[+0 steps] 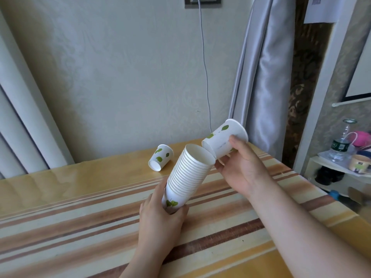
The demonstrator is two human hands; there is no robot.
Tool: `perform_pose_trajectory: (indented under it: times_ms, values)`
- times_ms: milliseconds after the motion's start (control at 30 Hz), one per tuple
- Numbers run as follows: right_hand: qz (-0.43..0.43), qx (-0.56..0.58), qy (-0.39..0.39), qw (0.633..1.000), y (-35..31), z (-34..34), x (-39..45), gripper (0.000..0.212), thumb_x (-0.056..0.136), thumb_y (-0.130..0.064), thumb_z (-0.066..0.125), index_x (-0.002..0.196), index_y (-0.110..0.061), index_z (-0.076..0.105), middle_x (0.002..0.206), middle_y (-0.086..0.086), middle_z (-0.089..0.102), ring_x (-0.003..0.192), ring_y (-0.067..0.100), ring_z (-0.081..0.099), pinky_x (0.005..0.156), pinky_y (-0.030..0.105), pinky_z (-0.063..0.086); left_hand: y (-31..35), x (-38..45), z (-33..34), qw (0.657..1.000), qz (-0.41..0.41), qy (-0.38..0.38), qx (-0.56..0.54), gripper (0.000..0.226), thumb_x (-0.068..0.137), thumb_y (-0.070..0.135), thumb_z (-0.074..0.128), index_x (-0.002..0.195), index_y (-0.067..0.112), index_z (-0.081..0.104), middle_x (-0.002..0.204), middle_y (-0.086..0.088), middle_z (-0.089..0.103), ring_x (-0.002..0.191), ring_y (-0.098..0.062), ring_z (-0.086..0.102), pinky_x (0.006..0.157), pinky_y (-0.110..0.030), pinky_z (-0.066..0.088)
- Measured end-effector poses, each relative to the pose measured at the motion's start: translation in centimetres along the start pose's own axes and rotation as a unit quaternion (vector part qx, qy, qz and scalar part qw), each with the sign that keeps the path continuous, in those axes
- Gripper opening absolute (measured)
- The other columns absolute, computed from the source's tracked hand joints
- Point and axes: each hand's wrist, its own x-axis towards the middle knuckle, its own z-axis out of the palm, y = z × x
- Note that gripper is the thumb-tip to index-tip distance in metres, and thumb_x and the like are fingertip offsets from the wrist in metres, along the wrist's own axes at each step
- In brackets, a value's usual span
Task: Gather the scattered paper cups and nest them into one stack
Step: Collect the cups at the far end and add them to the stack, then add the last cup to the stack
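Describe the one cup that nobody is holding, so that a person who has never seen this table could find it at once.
Start from the striped table and follow its far edge by the wall. The loose cup lies there on its side, its open mouth toward the camera, green leaves printed on it. Unlike the stack in the left hand and the cup in the right hand, nothing touches it.

The left hand (pixel 160 215) holds a tilted stack of cups (pixel 186 177). The right hand (pixel 243 167) holds one cup (pixel 222 141), its bottom maybe touching the stack's rim. Another cup (pixel 160 159) lies near the table's (pixel 80 197) far edge.
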Motion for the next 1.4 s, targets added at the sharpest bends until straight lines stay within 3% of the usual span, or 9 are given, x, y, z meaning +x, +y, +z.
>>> perform_pose_trajectory:
  times_ms: [233,333,433,667,767,867,967,1033,1400]
  values:
    - [-0.041,0.016,-0.031,0.999,-0.7,0.9,-0.6,0.067,0.069,-0.025,0.092,0.131,-0.019,0.066,0.12,0.007,0.077,0.108,0.024,0.075,0.087,0.038,0.061,0.1,-0.1,0.0,1.0,-0.003,-0.001,0.002,0.076,0.078,0.032,0.084,0.14,0.059,0.049,0.112,0.026,0.07,0.114,-0.018,0.063,0.101,-0.049,0.053]
    - [-0.077,-0.089,-0.049,0.992,-0.3,1.3,-1.0,0.06,0.076,-0.012,0.08,0.134,-0.017,0.064,0.113,0.006,0.076,0.101,0.021,0.074,0.082,0.035,0.057,0.2,0.0,0.1,1.0,-0.001,0.0,0.004,0.076,0.078,0.033,0.084,0.141,0.058,0.05,0.114,0.025,0.071,0.114,-0.019,0.064,0.102,-0.051,0.053]
    - [-0.103,-0.156,-0.056,0.981,0.4,1.5,-1.0,0.079,0.067,-0.003,0.083,0.142,-0.016,0.058,0.108,0.003,0.075,0.102,0.022,0.071,0.076,0.028,0.059,0.2,0.0,0.1,1.0,0.004,-0.002,0.009,0.077,0.079,0.032,0.084,0.143,0.057,0.049,0.116,0.026,0.071,0.115,-0.018,0.064,0.104,-0.051,0.053]
    - [-0.054,-0.242,-0.071,0.966,1.3,0.9,-1.1,0.123,0.046,-0.046,0.106,0.153,-0.04,0.043,0.134,0.004,0.073,0.122,0.022,0.07,0.095,0.035,0.058,0.1,-0.2,-0.1,1.0,-0.011,-0.002,0.009,0.071,0.082,0.032,0.084,0.132,0.067,0.049,0.104,0.025,0.073,0.107,-0.012,0.067,0.096,-0.043,0.055]
    - [-0.034,-0.291,-0.042,0.955,1.6,-0.5,-1.1,0.101,0.064,-0.081,0.082,0.151,-0.054,0.039,0.142,-0.003,0.069,0.13,0.023,0.062,0.115,0.05,0.044,0.5,-0.1,-0.4,0.999,-0.042,-0.012,-0.024,0.058,0.085,0.028,0.084,0.109,0.069,0.052,0.1,0.033,0.072,0.093,0.002,0.068,0.078,-0.03,0.053]
    - [-0.006,-0.478,-0.013,0.878,3.0,-2.8,-1.2,0.063,0.098,-0.066,0.057,0.157,-0.048,0.042,0.15,-0.015,0.059,0.144,0.016,0.051,0.116,0.038,0.038,1.0,0.5,-1.6,0.992,-0.095,-0.06,-0.06,0.052,0.083,0.026,0.087,0.109,0.058,0.056,0.096,0.027,0.076,0.089,-0.001,0.073,0.076,-0.03,0.058]
    - [0.016,-0.703,-0.049,0.71,4.4,-4.2,-1.4,0.069,0.098,-0.053,0.068,0.16,-0.045,0.039,0.15,-0.019,0.054,0.143,0.012,0.048,0.113,0.033,0.04,0.8,2.0,-4.3,0.982,-0.127,-0.128,-0.055,0.059,0.079,0.019,0.094,0.116,0.048,0.058,0.106,0.007,0.08,0.101,-0.018,0.077,0.086,-0.036,0.064]
    - [0.004,-0.767,-0.078,0.637,4.8,-4.0,-1.4,0.069,0.097,-0.048,0.069,0.159,-0.048,0.039,0.151,-0.018,0.054,0.144,0.015,0.043,0.118,0.039,0.039,0.0,2.6,-6.9,0.984,-0.126,-0.124,-0.025,0.061,0.077,0.022,0.096,0.119,0.044,0.058,0.11,0.004,0.079,0.103,-0.019,0.076,0.092,-0.043,0.065]
    - [0.02,-0.863,-0.092,0.496,6.3,-2.9,-0.7,0.053,0.099,-0.065,0.05,0.149,-0.046,0.055,0.138,-0.023,0.049,0.138,0.016,0.04,0.112,0.043,0.043,-6.6,3.1,-11.2,0.995,-0.083,0.031,0.046,0.051,0.076,0.046,0.091,0.106,0.036,0.051,0.097,0.014,0.076,0.092,-0.011,0.072,0.077,-0.039,0.059]
